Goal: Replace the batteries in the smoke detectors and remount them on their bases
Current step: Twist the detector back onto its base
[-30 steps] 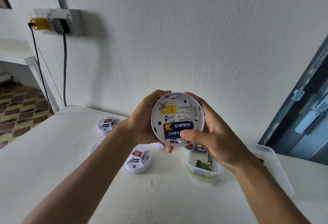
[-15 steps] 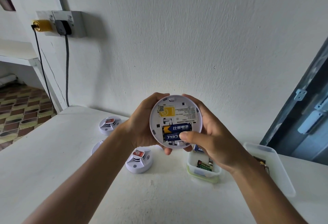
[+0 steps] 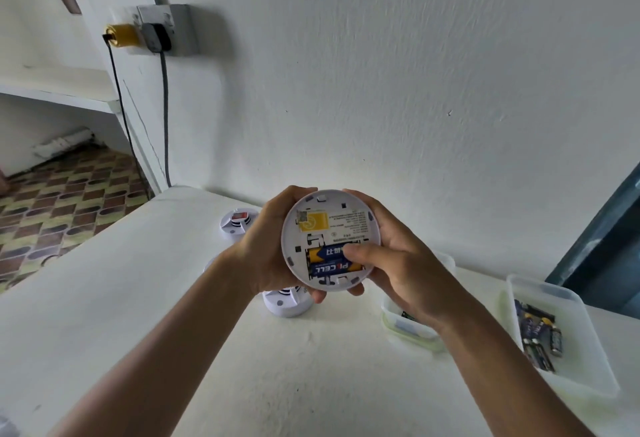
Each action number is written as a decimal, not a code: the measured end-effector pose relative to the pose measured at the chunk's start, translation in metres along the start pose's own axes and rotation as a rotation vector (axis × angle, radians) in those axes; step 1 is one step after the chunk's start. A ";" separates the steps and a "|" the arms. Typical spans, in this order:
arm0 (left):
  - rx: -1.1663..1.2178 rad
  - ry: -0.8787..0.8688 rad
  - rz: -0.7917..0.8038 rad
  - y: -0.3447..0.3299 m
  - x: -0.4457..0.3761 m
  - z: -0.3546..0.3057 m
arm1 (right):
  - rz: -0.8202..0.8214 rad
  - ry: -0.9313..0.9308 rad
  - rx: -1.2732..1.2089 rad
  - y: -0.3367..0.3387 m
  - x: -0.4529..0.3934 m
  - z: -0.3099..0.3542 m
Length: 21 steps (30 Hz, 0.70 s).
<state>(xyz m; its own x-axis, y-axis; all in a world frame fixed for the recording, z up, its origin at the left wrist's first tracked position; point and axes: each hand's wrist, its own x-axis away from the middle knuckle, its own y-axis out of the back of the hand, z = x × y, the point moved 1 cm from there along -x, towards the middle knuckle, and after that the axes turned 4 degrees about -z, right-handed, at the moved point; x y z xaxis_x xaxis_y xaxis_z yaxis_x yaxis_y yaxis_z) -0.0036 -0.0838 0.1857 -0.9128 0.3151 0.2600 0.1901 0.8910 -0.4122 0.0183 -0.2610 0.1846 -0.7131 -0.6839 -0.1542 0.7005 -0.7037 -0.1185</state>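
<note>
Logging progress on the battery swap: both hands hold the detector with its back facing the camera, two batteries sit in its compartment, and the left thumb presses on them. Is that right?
Not quite. The head view shows the right hand's thumb pressing the batteries, not the left's. The left hand only grips the rim of the smoke detector. The rest stands: both hands hold it, back toward the camera, two batteries in the compartment.

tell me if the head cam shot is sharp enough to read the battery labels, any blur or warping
Head view: sharp at centre, so the print on the batteries in the smoke detector is readable; the wall socket and tray smear towards the edges; wide-angle bending shows; light is soft, without glare.
</note>
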 end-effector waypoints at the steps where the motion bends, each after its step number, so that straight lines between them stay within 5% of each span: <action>1: 0.008 -0.020 -0.033 0.003 0.002 0.001 | 0.013 -0.005 -0.012 -0.002 -0.002 -0.002; 14: -0.028 0.055 -0.089 0.110 0.010 -0.021 | -0.079 -0.123 -0.112 -0.063 -0.086 -0.036; 18: 0.088 0.113 -0.144 0.176 0.013 -0.027 | -0.475 -0.195 0.036 -0.069 -0.144 -0.069; 21: 0.207 0.084 -0.208 0.207 0.020 -0.027 | -0.661 -0.215 0.517 -0.054 -0.175 -0.107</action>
<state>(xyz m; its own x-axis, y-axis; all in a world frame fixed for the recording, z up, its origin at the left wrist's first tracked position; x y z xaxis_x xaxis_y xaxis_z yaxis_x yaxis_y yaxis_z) 0.0275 0.1160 0.1293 -0.8896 0.1662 0.4255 -0.0836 0.8565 -0.5093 0.1081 -0.0828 0.1133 -0.9959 -0.0888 -0.0156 0.0777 -0.9331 0.3510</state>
